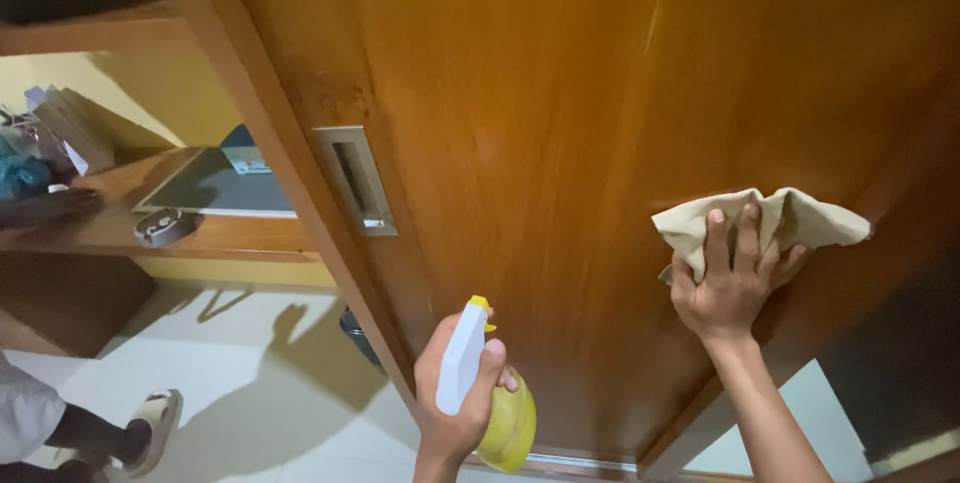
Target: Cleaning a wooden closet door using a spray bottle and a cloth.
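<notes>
My left hand (460,398) grips a yellow spray bottle (505,423) with a white trigger head, held low in front of a glossy wooden sliding door (520,123). My right hand (730,278) presses a crumpled beige cloth (790,223) flat against the door's right part, fingers spread over the cloth. A recessed metal pull handle (357,181) sits on the door's left edge, up and left of both hands.
Left of the door, a wooden shelf (210,233) carries a flat grey panel (215,186), a small round object (163,226) and bags (60,133). Another person's foot in a pale sandal (150,428) stands on the white tiled floor (270,393) at lower left.
</notes>
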